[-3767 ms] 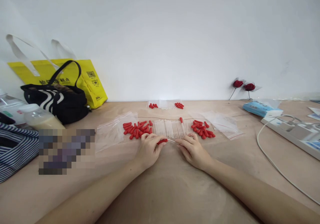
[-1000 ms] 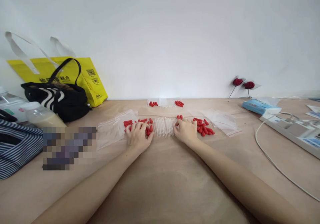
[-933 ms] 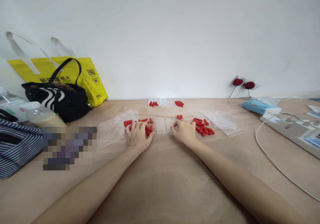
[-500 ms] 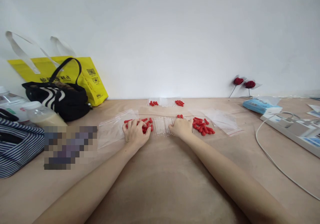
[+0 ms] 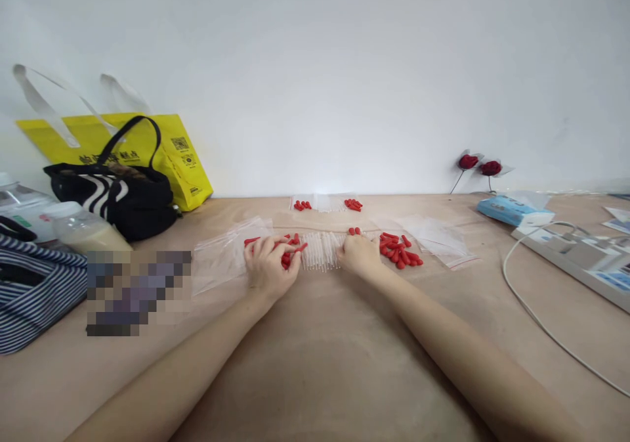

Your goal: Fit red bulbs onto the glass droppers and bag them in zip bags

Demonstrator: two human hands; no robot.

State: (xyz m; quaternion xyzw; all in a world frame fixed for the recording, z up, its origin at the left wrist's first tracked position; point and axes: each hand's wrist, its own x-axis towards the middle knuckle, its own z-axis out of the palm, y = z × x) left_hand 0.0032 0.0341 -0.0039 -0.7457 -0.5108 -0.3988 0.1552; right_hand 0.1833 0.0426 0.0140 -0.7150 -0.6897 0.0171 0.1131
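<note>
Red bulb in play: one slim piece (image 5: 301,247), which I see caught at the thumb and fingertips of the left hand, just beside the near-side row of sticks.
Left hand: bent over the left pile (image 5: 285,261) of red bulbs, grasping that one piece; the fingers (image 5: 264,245) hide part of the heap from me.
Right hand: the hand (image 5: 361,256) is curled over the right end of the row; from my view I cannot tell whether it grips anything.
White sticks: a row (image 5: 319,251) of thin pieces, side by side, between the two hands.
Capped end: two red bulbs (image 5: 354,230) show just beyond the right knuckles; I cannot see whether sticks are fitted in them.
Right pile: more red bulbs (image 5: 401,253), heaped just beside the right hand.
Clear bags: flat plastic on the left (image 5: 219,255) and on the right (image 5: 443,242), outside the piles.
Near the wall: another clear bag (image 5: 319,202), with small red clusters (image 5: 353,204) at both ends.
Desk edges: on the bare desk (image 5: 315,350) I have a yellow bag (image 5: 184,146) and black bag (image 5: 138,209) at left, a blue tissue pack (image 5: 514,212) and power strip (image 5: 598,278) at right.
</note>
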